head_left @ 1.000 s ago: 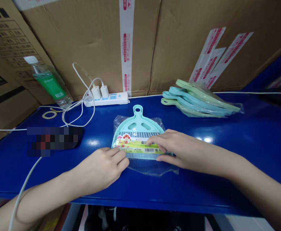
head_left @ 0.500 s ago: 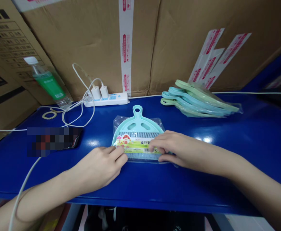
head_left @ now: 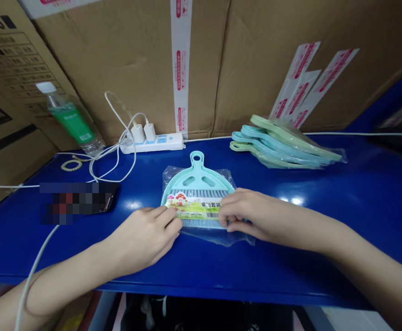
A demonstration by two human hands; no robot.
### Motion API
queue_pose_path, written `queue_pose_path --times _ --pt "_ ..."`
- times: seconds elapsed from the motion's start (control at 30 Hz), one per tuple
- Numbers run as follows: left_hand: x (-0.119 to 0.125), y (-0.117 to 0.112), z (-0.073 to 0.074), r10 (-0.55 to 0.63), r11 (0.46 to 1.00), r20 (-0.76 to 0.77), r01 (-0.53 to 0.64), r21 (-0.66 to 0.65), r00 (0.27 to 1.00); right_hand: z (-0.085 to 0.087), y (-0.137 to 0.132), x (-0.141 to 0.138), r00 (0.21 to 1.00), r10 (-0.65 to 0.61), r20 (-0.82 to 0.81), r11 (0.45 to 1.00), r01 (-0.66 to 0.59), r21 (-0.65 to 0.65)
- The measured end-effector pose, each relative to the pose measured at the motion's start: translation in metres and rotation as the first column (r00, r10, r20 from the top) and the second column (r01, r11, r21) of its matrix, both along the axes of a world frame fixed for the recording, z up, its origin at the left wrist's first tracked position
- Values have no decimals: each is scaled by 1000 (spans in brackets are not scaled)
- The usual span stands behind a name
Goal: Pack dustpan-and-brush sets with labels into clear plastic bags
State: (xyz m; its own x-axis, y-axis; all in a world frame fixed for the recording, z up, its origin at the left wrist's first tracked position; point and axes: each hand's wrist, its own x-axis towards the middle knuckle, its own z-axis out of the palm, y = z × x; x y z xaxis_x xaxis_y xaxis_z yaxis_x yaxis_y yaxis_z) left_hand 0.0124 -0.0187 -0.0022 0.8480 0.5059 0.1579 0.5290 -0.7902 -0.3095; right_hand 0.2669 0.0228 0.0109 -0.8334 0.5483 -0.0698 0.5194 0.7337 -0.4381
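A light blue mini dustpan and brush set (head_left: 197,181) in a clear plastic bag lies on the blue table (head_left: 325,220), handle pointing away from me. A colourful paper label (head_left: 195,207) crosses its near part. My left hand (head_left: 145,239) pinches the bag's near left corner by the label. My right hand (head_left: 245,216) has its fingers curled on the bag's near right corner, covering the label's right end. The bag's loose open end (head_left: 217,235) lies crumpled between the two hands.
A pile of bagged blue and green dustpans (head_left: 283,145) lies at the back right. A white power strip (head_left: 152,141) with chargers and cables, a water bottle (head_left: 71,120), a bead bracelet (head_left: 71,164) and a phone (head_left: 78,202) sit at the left. Cardboard boxes (head_left: 256,59) wall the back.
The bag's loose near flap was pressed flat under the set half a second ago and now sticks out crumpled again. My right fingers slid slightly right along the label.
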Motion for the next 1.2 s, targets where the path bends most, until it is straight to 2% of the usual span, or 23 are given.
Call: queue_pose_path --times 0.4,0.6,0.73,0.83,1.0,1.2 --pt "-1 2 1 65 998 15 -65 -7 998 14 -9 -2 1000 -24 4 999 24 -31" --pt "-1 7 3 150 986 64 -144 -89 987 4 -7 -3 998 -30 59 998 27 58" --pt "-1 9 3 173 983 119 -164 -80 978 -1 -7 -5 993 -97 69 991 90 100" --pt "-1 11 3 197 979 117 -188 -80 973 -1 -6 -6 990 -131 53 988 126 95" --pt "-3 12 3 288 947 74 -273 -172 955 -2 -2 -6 988 -152 12 986 151 63" --pt "-3 14 1 307 932 116 -274 -237 945 -1 -1 -6 984 -178 28 982 176 62"
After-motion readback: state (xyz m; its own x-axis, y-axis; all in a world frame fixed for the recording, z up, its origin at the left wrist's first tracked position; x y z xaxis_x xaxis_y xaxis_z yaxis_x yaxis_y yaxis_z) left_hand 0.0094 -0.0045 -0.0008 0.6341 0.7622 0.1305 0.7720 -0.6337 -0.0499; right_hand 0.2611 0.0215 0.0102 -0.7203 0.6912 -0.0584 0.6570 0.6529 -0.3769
